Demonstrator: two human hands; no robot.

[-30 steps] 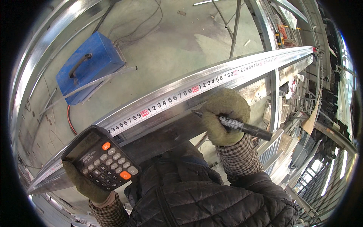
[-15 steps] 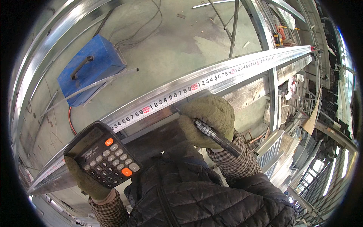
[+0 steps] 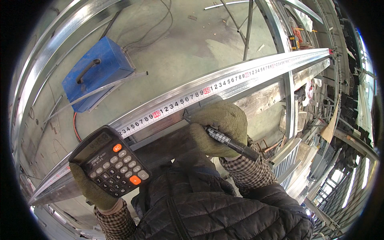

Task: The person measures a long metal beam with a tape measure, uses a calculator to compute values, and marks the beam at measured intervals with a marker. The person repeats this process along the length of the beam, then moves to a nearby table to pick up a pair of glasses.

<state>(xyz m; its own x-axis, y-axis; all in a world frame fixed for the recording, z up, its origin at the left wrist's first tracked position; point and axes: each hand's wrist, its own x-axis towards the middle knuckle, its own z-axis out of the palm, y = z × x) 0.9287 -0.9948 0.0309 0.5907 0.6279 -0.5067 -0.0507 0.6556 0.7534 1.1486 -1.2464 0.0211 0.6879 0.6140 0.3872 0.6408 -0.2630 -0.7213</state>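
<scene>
Concrete floor (image 3: 192,48) lies beneath a steel profile (image 3: 256,86) carrying a measuring tape (image 3: 180,105). Right hand (image 3: 220,128) grip holds a marker (image 3: 228,140), tip just below the tape; left hand (image 3: 94,188) grip holds a calculator (image 3: 110,162). Tape slippage could misplace the mark.

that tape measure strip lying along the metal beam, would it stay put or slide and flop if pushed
The tape measure looks thin and flat, so it would probably flex or buckle rather than push as one stiff piece. It lies on a smooth, shiny metal beam, so it likely slides easily. Nothing visibly pins it near the right hand, which holds a marker.
</scene>
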